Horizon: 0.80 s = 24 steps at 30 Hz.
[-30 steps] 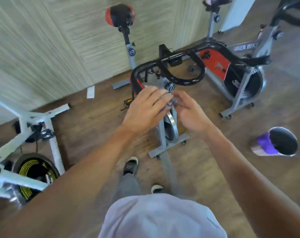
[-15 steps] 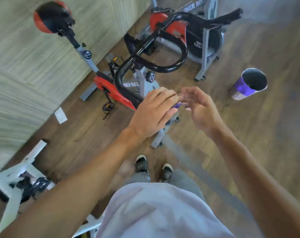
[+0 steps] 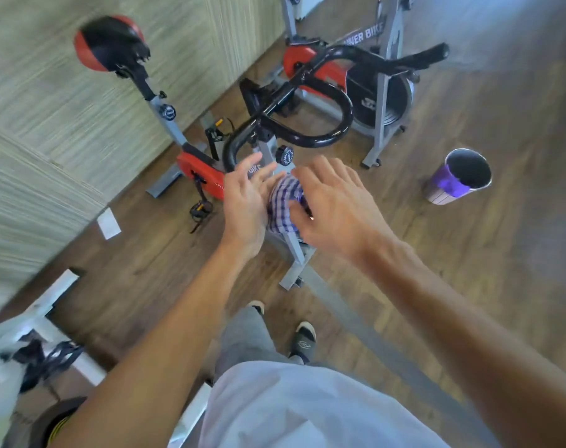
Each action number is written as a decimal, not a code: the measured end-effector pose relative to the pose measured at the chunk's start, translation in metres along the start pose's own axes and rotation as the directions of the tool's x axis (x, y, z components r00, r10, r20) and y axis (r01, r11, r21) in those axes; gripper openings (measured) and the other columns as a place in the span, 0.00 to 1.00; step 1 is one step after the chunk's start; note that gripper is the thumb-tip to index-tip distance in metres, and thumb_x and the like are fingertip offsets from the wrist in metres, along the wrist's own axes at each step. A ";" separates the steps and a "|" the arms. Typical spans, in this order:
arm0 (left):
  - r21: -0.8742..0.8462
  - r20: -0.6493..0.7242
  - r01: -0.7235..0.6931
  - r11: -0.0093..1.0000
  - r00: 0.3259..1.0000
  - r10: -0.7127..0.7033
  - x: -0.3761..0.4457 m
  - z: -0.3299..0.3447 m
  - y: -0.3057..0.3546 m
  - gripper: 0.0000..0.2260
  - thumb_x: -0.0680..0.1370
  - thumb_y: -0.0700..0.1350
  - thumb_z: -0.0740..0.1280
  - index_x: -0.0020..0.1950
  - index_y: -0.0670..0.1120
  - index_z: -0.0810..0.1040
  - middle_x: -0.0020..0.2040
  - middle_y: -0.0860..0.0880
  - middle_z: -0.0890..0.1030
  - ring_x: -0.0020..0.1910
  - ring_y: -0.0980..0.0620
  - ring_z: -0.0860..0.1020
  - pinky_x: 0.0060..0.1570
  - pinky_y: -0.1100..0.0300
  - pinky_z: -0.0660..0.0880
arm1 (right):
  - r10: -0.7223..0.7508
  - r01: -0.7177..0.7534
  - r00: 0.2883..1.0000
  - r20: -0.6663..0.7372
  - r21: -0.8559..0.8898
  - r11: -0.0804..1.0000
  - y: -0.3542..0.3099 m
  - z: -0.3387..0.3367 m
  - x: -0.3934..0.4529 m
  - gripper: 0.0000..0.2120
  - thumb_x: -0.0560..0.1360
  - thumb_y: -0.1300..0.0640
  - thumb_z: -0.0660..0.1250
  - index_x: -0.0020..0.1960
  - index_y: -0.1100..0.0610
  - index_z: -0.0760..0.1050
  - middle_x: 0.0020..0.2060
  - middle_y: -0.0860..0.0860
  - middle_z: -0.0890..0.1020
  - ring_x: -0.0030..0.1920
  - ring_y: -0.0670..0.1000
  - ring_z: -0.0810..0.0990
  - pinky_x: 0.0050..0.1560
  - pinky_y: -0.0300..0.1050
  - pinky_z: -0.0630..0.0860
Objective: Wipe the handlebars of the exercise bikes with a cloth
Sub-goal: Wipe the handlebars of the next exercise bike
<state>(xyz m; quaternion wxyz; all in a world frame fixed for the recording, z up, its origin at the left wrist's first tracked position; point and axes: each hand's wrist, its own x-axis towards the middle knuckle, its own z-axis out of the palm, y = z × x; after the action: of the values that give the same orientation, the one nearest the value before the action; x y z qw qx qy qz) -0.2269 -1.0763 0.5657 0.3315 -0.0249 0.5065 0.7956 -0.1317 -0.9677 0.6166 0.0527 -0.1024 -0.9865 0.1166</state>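
Note:
A purple-and-white checked cloth [image 3: 283,203] is bunched between my two hands, in front of a red and grey exercise bike [image 3: 194,166]. My left hand [image 3: 246,205] lies against the cloth's left side with straight fingers. My right hand [image 3: 336,202] covers the right side with spread fingers, its thumb resting on the fabric. The bike's black looped handlebars [image 3: 310,139] are just beyond my fingertips, and neither hand nor the cloth touches them. Its red-and-black saddle [image 3: 110,43] stands at the far left.
A second red and grey bike [image 3: 382,92] stands behind, its black handlebar [image 3: 417,58] reaching right. A white bike frame [image 3: 32,321] is at the lower left. A purple-lined metal bin [image 3: 459,179] stands on the wooden floor at right. A paper scrap [image 3: 108,223] lies near the wall.
The view has swung and tilted. My hands have spread apart and flattened, and the checked cloth, earlier almost hidden between my fingers, now shows as a bundle between them.

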 end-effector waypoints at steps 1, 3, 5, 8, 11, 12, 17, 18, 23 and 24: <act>-0.080 0.023 0.050 0.996 0.999 -0.049 0.003 -0.007 0.005 0.25 0.84 0.54 0.48 0.75 0.41 0.66 0.70 0.34 0.74 0.69 0.40 0.75 0.73 0.44 0.68 | -0.001 0.006 0.999 0.049 -0.093 0.996 -0.009 0.004 0.006 0.23 0.78 0.47 0.63 0.67 0.60 0.74 0.62 0.56 0.76 0.65 0.59 0.73 0.68 0.53 0.67; -0.175 0.076 0.137 0.975 0.989 -0.126 0.012 -0.021 0.013 0.27 0.83 0.58 0.49 0.76 0.43 0.66 0.69 0.33 0.74 0.69 0.39 0.76 0.72 0.45 0.69 | 0.020 0.007 0.994 0.112 -0.237 0.971 -0.024 0.017 0.016 0.27 0.76 0.41 0.65 0.66 0.61 0.75 0.59 0.57 0.78 0.62 0.59 0.75 0.66 0.54 0.68; -0.215 0.107 0.174 0.961 0.982 -0.154 0.018 -0.028 0.018 0.27 0.83 0.58 0.50 0.75 0.44 0.67 0.68 0.32 0.75 0.69 0.38 0.76 0.72 0.44 0.69 | 0.041 0.000 0.992 0.116 -0.332 0.943 -0.032 0.028 0.025 0.26 0.73 0.41 0.69 0.60 0.62 0.79 0.52 0.57 0.81 0.54 0.59 0.79 0.61 0.53 0.73; -0.026 0.008 0.080 0.996 0.997 -0.080 0.026 -0.032 0.024 0.20 0.82 0.50 0.57 0.68 0.41 0.73 0.63 0.39 0.80 0.63 0.43 0.80 0.69 0.45 0.73 | 0.073 -0.023 0.991 0.113 -0.391 0.920 -0.039 0.032 0.029 0.18 0.75 0.49 0.69 0.59 0.60 0.77 0.51 0.57 0.79 0.52 0.58 0.78 0.60 0.51 0.73; 0.751 0.273 -0.419 0.511 0.901 0.337 0.048 -0.055 0.020 0.15 0.78 0.36 0.59 0.62 0.43 0.78 0.60 0.50 0.80 0.63 0.50 0.78 0.70 0.51 0.70 | 0.138 -0.037 0.975 0.175 -0.485 0.874 -0.051 0.031 0.035 0.15 0.79 0.53 0.63 0.63 0.58 0.74 0.55 0.58 0.76 0.55 0.58 0.75 0.63 0.52 0.70; 0.825 0.452 -0.522 0.217 0.839 0.302 0.058 -0.064 0.016 0.17 0.77 0.34 0.59 0.62 0.44 0.78 0.62 0.50 0.80 0.65 0.49 0.76 0.71 0.51 0.67 | 0.175 -0.047 0.966 0.191 -0.535 0.844 -0.059 0.032 0.039 0.15 0.79 0.53 0.62 0.63 0.59 0.73 0.55 0.58 0.76 0.56 0.59 0.75 0.64 0.53 0.69; 0.775 0.632 -0.617 -0.138 0.762 0.140 0.073 -0.085 0.010 0.15 0.80 0.37 0.59 0.63 0.42 0.79 0.63 0.46 0.80 0.71 0.47 0.71 0.77 0.53 0.49 | 0.335 -0.065 0.910 0.246 -0.713 0.698 -0.076 0.054 0.059 0.23 0.83 0.46 0.51 0.65 0.63 0.68 0.58 0.62 0.76 0.60 0.61 0.74 0.68 0.61 0.64; 0.769 0.639 -0.627 -0.123 0.754 0.150 0.073 -0.086 0.011 0.15 0.81 0.37 0.58 0.64 0.42 0.79 0.63 0.46 0.81 0.71 0.46 0.72 0.77 0.54 0.49 | 0.337 -0.052 0.909 0.246 -0.734 0.677 -0.074 0.056 0.061 0.23 0.84 0.47 0.50 0.66 0.64 0.68 0.59 0.62 0.76 0.60 0.62 0.75 0.67 0.60 0.64; 0.788 0.612 -0.612 -0.065 0.769 0.188 0.070 -0.076 0.014 0.13 0.80 0.36 0.59 0.60 0.42 0.80 0.60 0.46 0.82 0.65 0.47 0.76 0.77 0.52 0.51 | 0.102 0.027 0.976 0.191 -0.573 0.819 -0.050 0.047 0.042 0.11 0.83 0.57 0.58 0.64 0.60 0.70 0.55 0.59 0.77 0.54 0.61 0.78 0.59 0.55 0.72; 0.805 0.587 -0.592 -0.040 0.785 0.197 0.067 -0.072 0.012 0.13 0.81 0.37 0.59 0.59 0.42 0.80 0.58 0.47 0.82 0.63 0.48 0.77 0.78 0.51 0.52 | 0.028 0.015 0.997 0.078 -0.503 0.864 -0.041 0.043 0.033 0.10 0.83 0.56 0.62 0.62 0.59 0.72 0.52 0.58 0.78 0.50 0.60 0.78 0.54 0.54 0.74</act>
<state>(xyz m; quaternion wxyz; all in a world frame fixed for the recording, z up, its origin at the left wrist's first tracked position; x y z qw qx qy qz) -0.3073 -1.1050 0.5146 0.0848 0.4686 0.8249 0.3045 -0.1769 -1.0087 0.5873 -0.0169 -0.1109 -0.9838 -0.1401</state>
